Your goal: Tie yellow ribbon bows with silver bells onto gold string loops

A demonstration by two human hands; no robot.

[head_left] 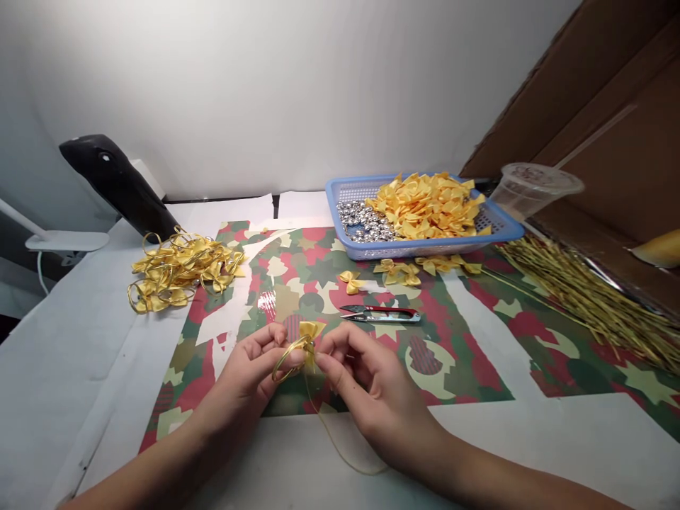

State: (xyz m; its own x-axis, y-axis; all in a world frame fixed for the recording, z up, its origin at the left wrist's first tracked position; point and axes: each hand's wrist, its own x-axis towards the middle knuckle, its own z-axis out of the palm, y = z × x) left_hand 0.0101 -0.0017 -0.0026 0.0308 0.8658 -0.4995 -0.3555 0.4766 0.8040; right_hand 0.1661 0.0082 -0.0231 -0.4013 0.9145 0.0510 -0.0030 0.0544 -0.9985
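Observation:
My left hand (252, 368) is closed on a yellow ribbon bow (311, 329), its thumb pressing a looped gold cord (279, 368) against it. From the right, my right hand (375, 386) pinches the cord's strands at the lower part of the bow, fingertips nearly meeting those of the left. A loose tail of cord (330, 440) hangs below and curves under my right hand. Just beyond both hands lie thread snips (380, 314) with a red and silver body. One single bow (351, 282) rests behind them. The exact knot is hidden by my fingers.
A blue basket (425, 251) holds yellow bows and silver bells at the back. Looped bows (185, 269) are heaped at left beside a black post (117, 180). Gold cords (589, 297) lie at right, near a tilted plastic cup (525, 195) and cardboard (610, 85).

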